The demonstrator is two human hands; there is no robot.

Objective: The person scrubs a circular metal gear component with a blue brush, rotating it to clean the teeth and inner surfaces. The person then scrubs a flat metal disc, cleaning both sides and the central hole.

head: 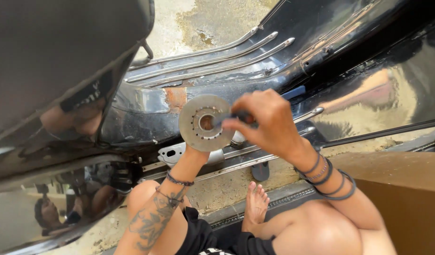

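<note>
While the left hand [193,150] grips the round grey metal disc with a ring of holes [204,122] from behind, upright before the black scooter body [146,118], the right hand [267,123] pinches a dark-handled tool [236,116] at its hub. Best kept square, disc steady.

The person's left forearm [156,215] bears a dark tattoo of leafy, flower-like shapes, with two thin dark beaded bracelets [177,182] just above it at the wrist. Across from the tattoo, the right wrist [328,177] wears several stacked bands, dark cords, rings and one beaded strand. Below the tattoo sit black shorts [217,238]. The feet are bare.
</note>
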